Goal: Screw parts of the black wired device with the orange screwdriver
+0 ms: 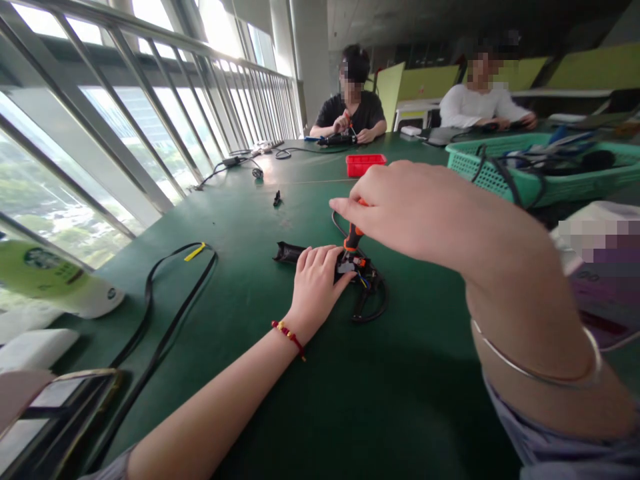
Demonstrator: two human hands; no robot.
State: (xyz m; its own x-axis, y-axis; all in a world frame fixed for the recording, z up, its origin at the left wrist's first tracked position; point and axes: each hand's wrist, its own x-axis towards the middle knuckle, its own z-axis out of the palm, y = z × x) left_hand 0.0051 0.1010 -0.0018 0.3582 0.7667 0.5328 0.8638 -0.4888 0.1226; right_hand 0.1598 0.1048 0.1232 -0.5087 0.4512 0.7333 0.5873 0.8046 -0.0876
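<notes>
A black device with its housing open (346, 266) lies on the green table, with coloured wires and an orange part showing inside. My left hand (319, 277) is closed over its body and holds it against the table. Above it, my right hand (395, 203) grips the top of an orange and black screwdriver (354, 237), which stands nearly upright with its lower end at the device's inside. The screwdriver's tip is too small to make out. A curved black part (384, 303) of the device lies to the right.
A red box (366, 165) stands beyond my hands, and a green basket (545, 180) of cables at the right. A small black piece (277, 198) lies farther back. Black cable (175, 327), a phone (60, 413) and a cup (60, 277) are at left. Two people sit across.
</notes>
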